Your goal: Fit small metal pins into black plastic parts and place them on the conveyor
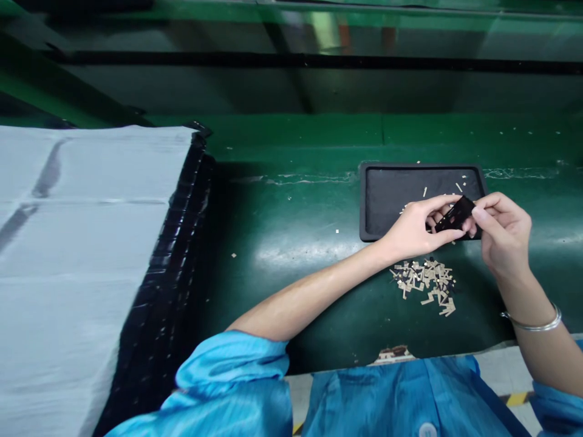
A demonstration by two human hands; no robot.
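Landmark: black tray point(363, 206), flat on a scuffed green worktop point(291, 267)
Black part point(458, 212): held up over the tray's near right portion
Left hand point(410, 230): over the tray's near edge, thumb and fingers closed about the part
Right hand point(506, 240): at the tray's right edge, thumb and fingertips together at the part's end; whether they pinch it, cannot tell
Step, as judged: fingertip work on the part, calling next for a steady left hold and fine right-hand control
Heap of small beige and dark pieces point(421, 276): just nearer than the tray
Pale-covered stack point(91, 237): well left of the tray
Dark panels point(218, 88): beyond the tray, blurred
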